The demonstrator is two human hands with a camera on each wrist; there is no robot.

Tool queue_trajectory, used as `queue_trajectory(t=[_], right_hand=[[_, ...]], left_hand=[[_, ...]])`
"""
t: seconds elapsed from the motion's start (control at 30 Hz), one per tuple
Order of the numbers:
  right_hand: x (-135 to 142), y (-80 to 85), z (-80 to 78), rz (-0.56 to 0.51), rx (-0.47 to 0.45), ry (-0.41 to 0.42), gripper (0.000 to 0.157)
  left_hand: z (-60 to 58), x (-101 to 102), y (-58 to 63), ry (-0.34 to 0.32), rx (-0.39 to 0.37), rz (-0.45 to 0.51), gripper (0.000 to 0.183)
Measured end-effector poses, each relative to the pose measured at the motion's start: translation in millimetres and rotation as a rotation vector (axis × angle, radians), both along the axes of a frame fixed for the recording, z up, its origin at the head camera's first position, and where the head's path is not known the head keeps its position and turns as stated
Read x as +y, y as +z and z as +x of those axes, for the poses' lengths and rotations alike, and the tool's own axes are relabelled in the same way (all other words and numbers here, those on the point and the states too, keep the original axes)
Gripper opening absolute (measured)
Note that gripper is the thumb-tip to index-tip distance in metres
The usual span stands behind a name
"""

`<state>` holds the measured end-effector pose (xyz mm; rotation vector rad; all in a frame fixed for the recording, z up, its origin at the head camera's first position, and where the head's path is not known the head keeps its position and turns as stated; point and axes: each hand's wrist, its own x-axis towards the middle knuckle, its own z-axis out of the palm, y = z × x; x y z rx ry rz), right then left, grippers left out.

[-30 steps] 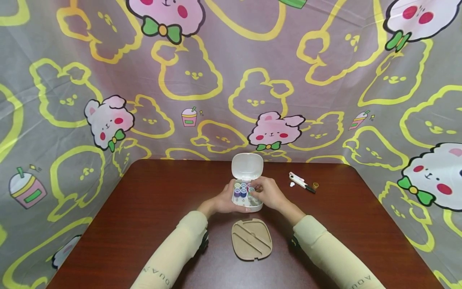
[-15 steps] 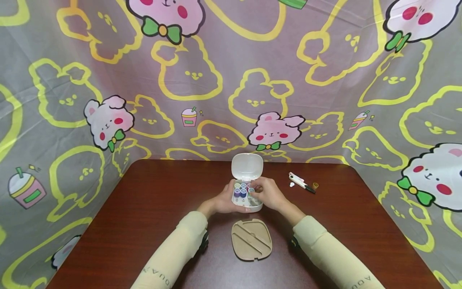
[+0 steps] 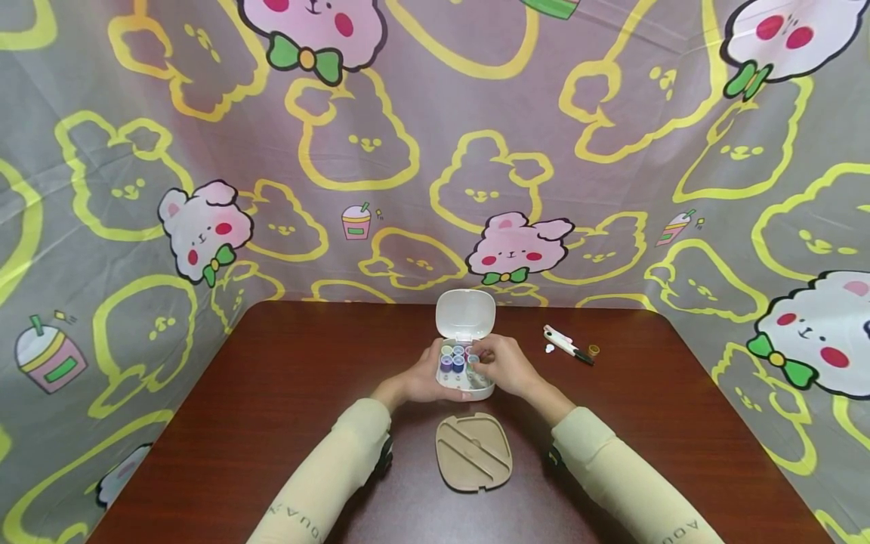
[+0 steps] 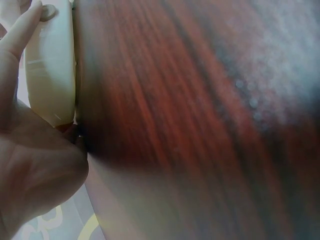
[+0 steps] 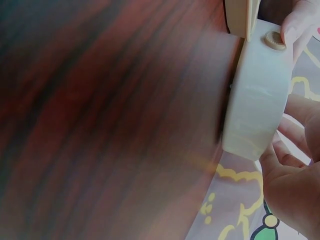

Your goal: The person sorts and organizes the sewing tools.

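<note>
In the head view a white sewing box stands on the table with its lid raised. Several small thread spools in blue, purple and pale tones sit in it on a pegged base. My left hand holds the box from the left, thumb along its front edge. From the right, my right hand reaches over the box and pinches a pale bluish-green thread spool in the right part; the fingers partly cover it. Both wrist views show the box's white side and its round tan button.
A tan tray with diagonal ridges lies on the brown table in front of the box. To the right are white-and-black thread snips, a small white piece and a yellowish ring-like item. A patterned curtain surrounds the table.
Almost nothing differs. Both hands keep their places on the box and spool, apart from a very slight shift of the whole head view.
</note>
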<state>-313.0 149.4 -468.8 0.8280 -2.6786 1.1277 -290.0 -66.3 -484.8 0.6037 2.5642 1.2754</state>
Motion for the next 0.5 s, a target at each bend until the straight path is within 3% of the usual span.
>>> queue_trajectory(t=[0.17, 0.5], right_hand=[[-0.2, -0.9, 0.0, -0.005, 0.018, 0.008, 0.014], [0.3, -2.6, -1.3, 0.008, 0.029, 0.028, 0.013]], left_hand=[[-2.4, -0.2, -5.0, 0.000, 0.007, -0.017, 0.110], [0.1, -0.2, 1.8, 0.003, -0.009, 0.002, 0.108]])
